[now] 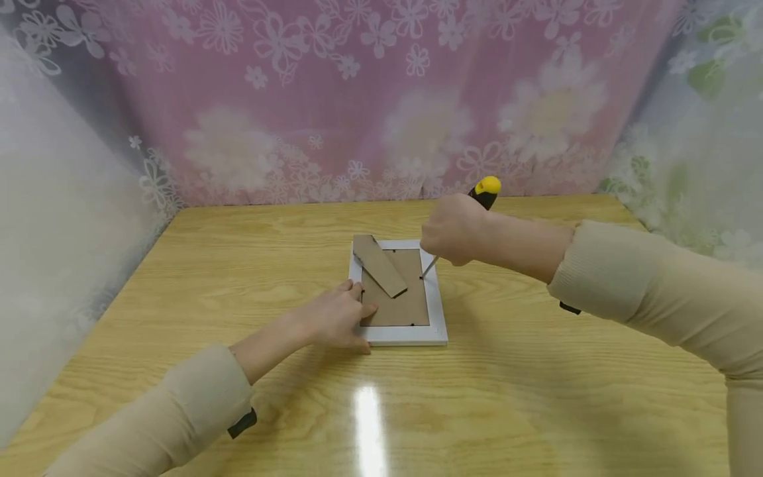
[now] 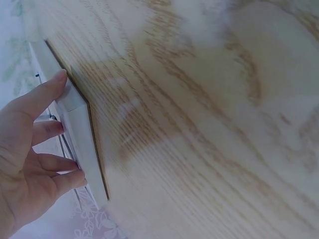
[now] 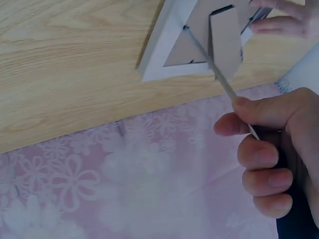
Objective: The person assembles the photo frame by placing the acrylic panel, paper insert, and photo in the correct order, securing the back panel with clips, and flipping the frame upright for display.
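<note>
A white picture frame [image 1: 438, 324] lies face down on the table, its brown backing board [image 1: 411, 308] up. A hinged stand [image 1: 381, 268] slants across the board. My left hand [image 1: 336, 318] holds the frame at its near left corner, with the thumb at the near edge and fingers on the left side. In my right hand [image 1: 456, 228] is a screwdriver with a black and yellow handle [image 1: 487, 189]. Its metal shaft [image 3: 212, 64] runs out past my thumb and forefinger. The tip is at a small black tab [image 3: 185, 28] on the board's right edge.
The wooden table [image 1: 250, 252] shows light grain and a bright reflection near its front. Behind it hangs a pink flowered cloth [image 1: 334, 132], with pale cloth on both sides. More small dark tabs [image 1: 412, 324] line the board's edges.
</note>
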A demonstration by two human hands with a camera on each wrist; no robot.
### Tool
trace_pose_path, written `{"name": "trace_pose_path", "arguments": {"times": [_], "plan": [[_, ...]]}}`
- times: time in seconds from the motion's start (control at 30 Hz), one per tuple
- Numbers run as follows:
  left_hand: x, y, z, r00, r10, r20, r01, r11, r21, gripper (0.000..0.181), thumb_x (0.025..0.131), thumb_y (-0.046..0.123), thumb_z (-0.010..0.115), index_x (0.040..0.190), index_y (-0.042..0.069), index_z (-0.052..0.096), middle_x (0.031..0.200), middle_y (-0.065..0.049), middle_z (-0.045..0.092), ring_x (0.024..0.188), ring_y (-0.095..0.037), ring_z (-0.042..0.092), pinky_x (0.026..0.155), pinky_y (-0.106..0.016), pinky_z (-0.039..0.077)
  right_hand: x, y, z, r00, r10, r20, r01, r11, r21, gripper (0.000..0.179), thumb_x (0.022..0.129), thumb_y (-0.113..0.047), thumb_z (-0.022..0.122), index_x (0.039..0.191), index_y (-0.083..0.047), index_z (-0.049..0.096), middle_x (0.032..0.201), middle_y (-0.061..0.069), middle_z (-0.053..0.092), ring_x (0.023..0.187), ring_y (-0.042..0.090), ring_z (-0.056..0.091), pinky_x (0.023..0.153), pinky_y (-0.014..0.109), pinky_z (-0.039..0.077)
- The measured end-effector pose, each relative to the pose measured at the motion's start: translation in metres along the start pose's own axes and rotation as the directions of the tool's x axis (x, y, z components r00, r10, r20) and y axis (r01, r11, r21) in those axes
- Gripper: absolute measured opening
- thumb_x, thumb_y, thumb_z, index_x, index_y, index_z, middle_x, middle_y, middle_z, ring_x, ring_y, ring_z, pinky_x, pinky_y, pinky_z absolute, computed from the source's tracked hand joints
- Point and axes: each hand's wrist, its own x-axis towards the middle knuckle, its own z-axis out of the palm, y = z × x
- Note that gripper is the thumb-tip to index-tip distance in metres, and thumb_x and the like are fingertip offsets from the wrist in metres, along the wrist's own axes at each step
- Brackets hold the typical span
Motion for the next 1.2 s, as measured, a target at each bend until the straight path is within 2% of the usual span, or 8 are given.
{"name": "trace_pose_path", "arguments": {"times": [0.1,0.2,0.4,0.6,0.8,0.97,1.07,1.2], "plan": [[0.0,-0.002,0.0,1.0,-0.012,0.014,0.013,1.0,-0.019,0.07,0.074,0.051,0.071,0.127,0.007,0.057,0.131,-0.033,0.042,0.123,-0.048,0.037,0.103,-0.049,0.034,0.001,-0.009,-0.003,1.0,-0.022,-0.02,0.02,0.993,-0.118,0.03,0.084,-0.009,0.058,0.056,-0.01,0.048,0.05,0.0,0.039,0.042,0.011,0.027,0.041,0.02,0.039],[0.001,-0.002,0.002,1.0,-0.014,0.026,0.015,0.999,-0.035,0.072,0.074,0.051,0.071,0.129,0.007,0.056,0.131,-0.032,0.044,0.123,-0.048,0.037,0.104,-0.048,0.032,-0.001,-0.013,0.002,0.999,-0.021,-0.038,0.016,0.991,-0.129,0.032,0.084,-0.009,0.059,0.054,-0.009,0.048,0.049,0.0,0.04,0.043,0.011,0.027,0.039,0.019,0.036],[0.0,-0.001,0.008,1.0,0.006,0.0,-0.006,0.999,-0.044,0.07,0.073,0.051,0.072,0.126,0.007,0.058,0.126,-0.03,0.049,0.118,-0.049,0.042,0.1,-0.049,0.037,-0.014,-0.009,0.021,0.996,0.054,-0.064,-0.049,0.996,0.081,0.03,0.081,-0.004,0.06,0.055,-0.01,0.047,0.05,0.0,0.037,0.045,0.011,0.03,0.041,0.023,0.044],[0.001,0.001,0.007,0.999,0.027,-0.021,-0.027,0.999,-0.035,0.063,0.072,0.051,0.073,0.118,0.009,0.062,0.121,-0.028,0.053,0.116,-0.046,0.045,0.097,-0.049,0.041,-0.027,0.002,0.041,0.995,0.099,-0.025,-0.088,0.955,0.283,0.031,0.082,-0.001,0.056,0.056,-0.013,0.045,0.051,-0.003,0.031,0.049,0.01,0.025,0.041,0.021,0.029],[-0.001,0.002,0.004,1.0,0.002,-0.01,-0.003,0.999,-0.044,0.068,0.073,0.05,0.073,0.125,0.008,0.059,0.128,-0.032,0.046,0.12,-0.048,0.041,0.098,-0.049,0.039,-0.038,0.009,0.066,0.99,0.11,-0.086,-0.071,0.929,0.364,0.031,0.089,-0.019,0.06,0.06,-0.013,0.05,0.053,-0.002,0.039,0.048,0.01,0.03,0.042,0.022,0.032],[-0.002,0.001,0.002,1.0,0.001,-0.025,-0.002,1.0,-0.031,0.07,0.072,0.051,0.073,0.125,0.007,0.059,0.128,-0.032,0.046,0.119,-0.048,0.042,0.099,-0.048,0.039,-0.045,0.009,0.089,0.978,0.165,-0.129,-0.085,0.876,0.475,0.031,0.09,-0.019,0.059,0.061,-0.015,0.051,0.052,-0.004,0.038,0.046,0.009,0.028,0.042,0.021,0.025],[-0.002,0.001,0.0,1.0,-0.004,-0.023,0.003,1.0,-0.031,0.071,0.072,0.052,0.072,0.126,0.007,0.059,0.128,-0.032,0.045,0.119,-0.048,0.042,0.098,-0.048,0.039,-0.048,0.007,0.099,0.97,0.187,-0.154,-0.082,0.854,0.514,0.028,0.09,-0.02,0.059,0.063,-0.016,0.054,0.051,-0.006,0.039,0.045,0.009,0.03,0.042,0.021,0.025],[-0.004,0.002,-0.003,1.0,-0.012,-0.015,0.011,0.999,-0.034,0.071,0.073,0.051,0.072,0.127,0.007,0.058,0.13,-0.032,0.044,0.12,-0.048,0.041,0.1,-0.048,0.038,-0.05,0.006,0.106,0.962,0.199,-0.186,-0.076,0.852,0.518,0.027,0.09,-0.02,0.06,0.064,-0.017,0.055,0.049,-0.007,0.038,0.044,0.008,0.031,0.042,0.021,0.025]]}}
